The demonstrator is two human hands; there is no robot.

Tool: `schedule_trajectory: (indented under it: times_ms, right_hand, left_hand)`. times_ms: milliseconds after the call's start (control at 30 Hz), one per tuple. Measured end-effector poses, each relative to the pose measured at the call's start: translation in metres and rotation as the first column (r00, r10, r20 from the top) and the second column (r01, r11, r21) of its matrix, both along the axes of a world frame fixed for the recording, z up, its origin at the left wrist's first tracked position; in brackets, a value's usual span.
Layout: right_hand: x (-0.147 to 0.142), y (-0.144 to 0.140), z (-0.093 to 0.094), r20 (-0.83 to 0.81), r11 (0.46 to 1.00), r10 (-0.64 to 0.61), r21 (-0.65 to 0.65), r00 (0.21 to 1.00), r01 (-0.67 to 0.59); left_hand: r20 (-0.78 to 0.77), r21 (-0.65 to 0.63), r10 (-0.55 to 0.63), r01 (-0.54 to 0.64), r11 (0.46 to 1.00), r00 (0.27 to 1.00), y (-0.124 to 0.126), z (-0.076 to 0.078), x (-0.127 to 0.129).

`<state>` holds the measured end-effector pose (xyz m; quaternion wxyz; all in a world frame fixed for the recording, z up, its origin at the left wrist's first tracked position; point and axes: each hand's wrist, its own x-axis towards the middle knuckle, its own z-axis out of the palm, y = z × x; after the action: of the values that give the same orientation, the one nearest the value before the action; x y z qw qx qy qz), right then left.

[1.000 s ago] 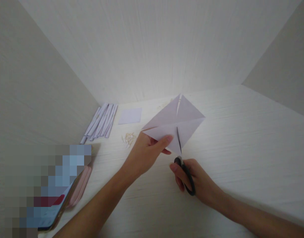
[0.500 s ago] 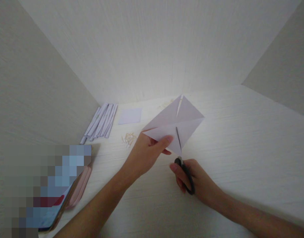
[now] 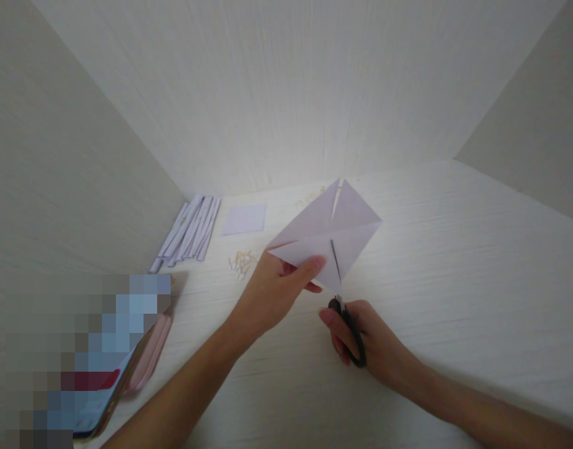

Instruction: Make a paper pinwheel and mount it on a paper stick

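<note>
A square sheet of white paper (image 3: 356, 221), turned cornerwise and creased, is pinched at its left side by my left hand (image 3: 277, 287), thumb on top. Slits run in from its far, left and near corners. My right hand (image 3: 361, 337) grips black-handled scissors (image 3: 356, 340) below the near corner, with thumb and fingers around the handles. The scissors' blades lie along the near slit, one dark blade showing on top of the paper; the other is mostly hidden by it.
Several rolled paper tubes (image 3: 187, 231) lie at the back left. Near them are a flat paper square (image 3: 244, 219) and a small pile of cotton-tipped sticks (image 3: 242, 263). A phone (image 3: 99, 399), partly pixelated, leans by a pink case (image 3: 148, 355). Walls (image 3: 286, 93) enclose the table (image 3: 454, 280).
Almost nothing differs. The paper, both hands and the scissors keep their places, and the whole view has shifted very slightly.
</note>
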<state>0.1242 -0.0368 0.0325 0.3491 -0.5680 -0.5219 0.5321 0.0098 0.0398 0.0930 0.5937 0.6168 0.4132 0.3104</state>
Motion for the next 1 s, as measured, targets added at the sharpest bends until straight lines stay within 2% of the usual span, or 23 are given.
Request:
schedule_trajectory:
  times_ms: [433, 500, 567, 633, 700, 800, 900, 1000]
  right_hand:
    - [0.0, 0.0, 0.0, -0.013, 1.0, 0.006, -0.003, 1.0, -0.006]
    - [0.0, 0.0, 0.001, -0.018, 1.0, 0.009, -0.003, 1.0, -0.009]
    - [0.0, 0.001, 0.001, -0.02, 1.0, 0.02, -0.003, 1.0, -0.02]
    - [0.0, 0.002, 0.001, -0.011, 0.999, 0.042, 0.008, 0.999, -0.042]
    - [0.0, 0.002, -0.001, 0.001, 0.998, 0.061, 0.032, 0.998, -0.061]
    - [0.001, 0.002, -0.004, 0.005, 0.996, 0.064, 0.061, 0.998, -0.065]
    - [0.002, 0.002, -0.005, 0.017, 0.996, 0.06, 0.073, 0.998, -0.061]
    - [0.003, 0.002, -0.005, 0.003, 0.996, 0.046, 0.082, 0.999, -0.046]
  left_hand:
    - [-0.018, 0.015, 0.04, -0.039, 0.999, 0.999, -0.003, -0.003, 0.001]
    - [-0.022, 0.037, 0.065, -0.064, 0.997, 0.998, -0.003, -0.004, 0.001]
    - [-0.024, 0.072, 0.139, -0.136, 0.988, 0.99, -0.001, -0.004, 0.0]
    - [0.027, 0.115, 0.252, -0.253, 0.961, 0.967, 0.002, -0.006, -0.001]
    - [0.145, 0.136, 0.355, -0.374, 0.918, 0.924, 0.006, -0.007, -0.003]
    - [0.329, 0.131, 0.427, -0.488, 0.863, 0.843, 0.012, -0.007, -0.004]
    - [0.387, 0.107, 0.435, -0.508, 0.855, 0.813, 0.016, -0.006, -0.004]
    - [0.383, 0.083, 0.419, -0.483, 0.872, 0.823, 0.019, -0.006, -0.005]
